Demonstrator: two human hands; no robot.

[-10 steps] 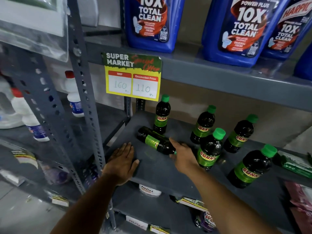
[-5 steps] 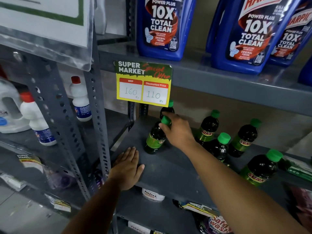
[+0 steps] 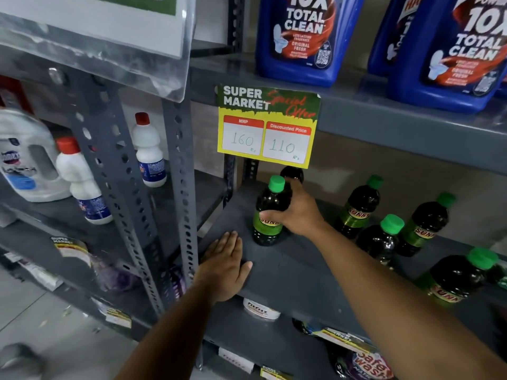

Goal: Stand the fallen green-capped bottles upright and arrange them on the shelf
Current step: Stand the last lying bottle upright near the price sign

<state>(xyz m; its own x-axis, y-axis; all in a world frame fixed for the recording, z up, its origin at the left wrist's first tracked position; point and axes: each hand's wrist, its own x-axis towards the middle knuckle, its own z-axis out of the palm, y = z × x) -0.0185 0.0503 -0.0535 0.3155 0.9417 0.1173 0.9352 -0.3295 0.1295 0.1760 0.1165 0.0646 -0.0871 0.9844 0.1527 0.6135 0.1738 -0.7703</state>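
My right hand grips a dark bottle with a green cap and green label, which stands upright on the grey shelf near its left end. Right behind it another such bottle stands, its cap hidden by the price sign. Further right stand several more green-capped bottles: one at the back, one in front of it, one beside that, and one leaning at the far right. My left hand lies flat, fingers apart, on the shelf's front left corner.
A yellow and green price sign hangs from the upper shelf, where big blue cleaner jugs stand. A perforated grey upright borders the shelf on the left. White bottles with red caps fill the neighbouring rack. Packets lie on the shelf below.
The bottle lay on its side a second ago; my right hand lifted it by the neck end, stood it upright and now holds its body. My left hand stayed put.
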